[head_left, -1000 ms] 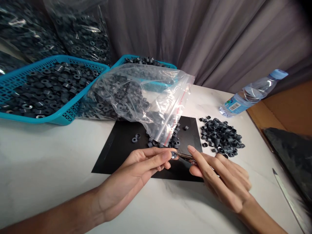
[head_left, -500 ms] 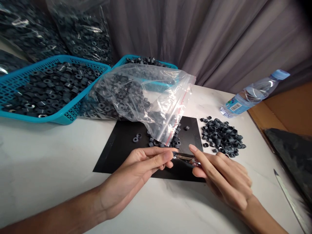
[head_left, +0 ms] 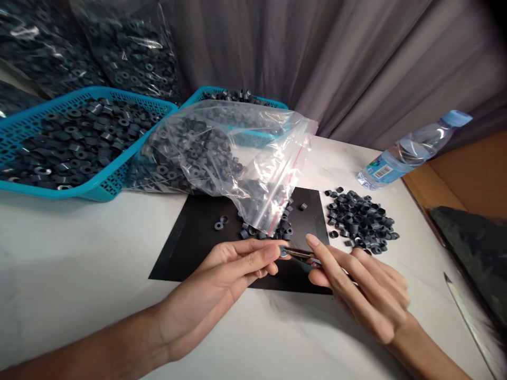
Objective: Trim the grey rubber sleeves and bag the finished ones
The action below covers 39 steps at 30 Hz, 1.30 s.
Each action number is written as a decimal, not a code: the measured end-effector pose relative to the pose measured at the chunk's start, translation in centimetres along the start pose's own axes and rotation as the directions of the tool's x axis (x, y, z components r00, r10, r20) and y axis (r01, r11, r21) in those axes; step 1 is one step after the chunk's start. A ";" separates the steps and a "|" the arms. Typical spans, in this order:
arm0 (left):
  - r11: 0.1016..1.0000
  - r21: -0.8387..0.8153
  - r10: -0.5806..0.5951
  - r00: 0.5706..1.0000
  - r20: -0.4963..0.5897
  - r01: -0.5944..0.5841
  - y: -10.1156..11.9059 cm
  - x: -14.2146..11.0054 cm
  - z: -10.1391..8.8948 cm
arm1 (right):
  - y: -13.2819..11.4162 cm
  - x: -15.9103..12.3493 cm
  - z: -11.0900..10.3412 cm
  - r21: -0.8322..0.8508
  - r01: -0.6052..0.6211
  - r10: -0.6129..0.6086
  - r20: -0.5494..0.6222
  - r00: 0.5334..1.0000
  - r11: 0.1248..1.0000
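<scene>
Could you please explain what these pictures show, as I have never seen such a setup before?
There is no machine here: a person works with two bare hands. The view comes from a camera worn on the head, looking forward and down.

The left hand pinches a small grey piece between its fingers. The right hand holds a slim metal tool, its tip at that piece; the grip hides much of it.

On the white table lies a black sheet, with a clear plastic bag of similar pieces partly over it. To the left is a blue basket full of them, with another blue basket behind the bag. To the right are a loose pile and a bottle.
</scene>
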<state>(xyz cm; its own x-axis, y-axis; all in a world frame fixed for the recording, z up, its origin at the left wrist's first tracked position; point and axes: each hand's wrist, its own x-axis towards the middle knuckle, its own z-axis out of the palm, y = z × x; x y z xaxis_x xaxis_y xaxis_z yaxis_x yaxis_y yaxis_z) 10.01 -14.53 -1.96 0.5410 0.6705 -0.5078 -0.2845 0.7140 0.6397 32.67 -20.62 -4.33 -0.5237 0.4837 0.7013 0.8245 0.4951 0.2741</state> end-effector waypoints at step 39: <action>1.000 -0.009 0.021 0.999 -0.038 -0.021 -0.2 -0.3 -0.1 | 0.0 0.1 0.3 -0.011 0.019 -0.019 0.005 1.000 1.000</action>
<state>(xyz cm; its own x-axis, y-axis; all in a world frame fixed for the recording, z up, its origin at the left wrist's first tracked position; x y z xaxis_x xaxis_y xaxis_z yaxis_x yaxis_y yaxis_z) 9.85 -14.89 -1.99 0.5045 0.6924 -0.5159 -0.3031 0.7015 0.6450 32.58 -20.37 -4.46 -0.5403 0.4782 0.6924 0.8167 0.4962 0.2946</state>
